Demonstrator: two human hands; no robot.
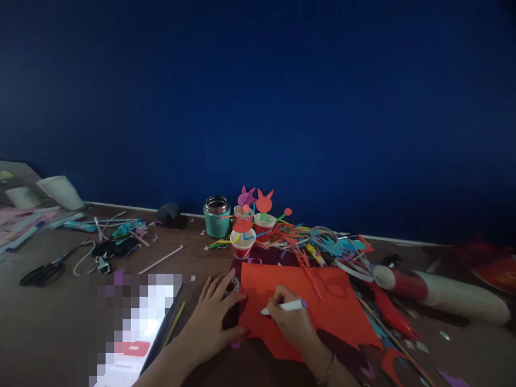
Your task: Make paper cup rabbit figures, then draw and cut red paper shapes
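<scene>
A sheet of red-orange paper lies flat on the table in front of me, its lower edge cut unevenly. My right hand grips a white marker with a purple end, its tip at the paper's left part. Spread out flat, my left hand rests at the left edge of the sheet, thumb and forefinger touching it. Under those fingers a round tape roll is partly hidden. Orange-handled scissors lie at the paper's upper edge.
Paper cups with paper animal figures stand behind the sheet, beside a teal jar. Tangled colourful strips spread to the right, near a white-and-red tube. Left are a lit, blurred-out screen and black scissors.
</scene>
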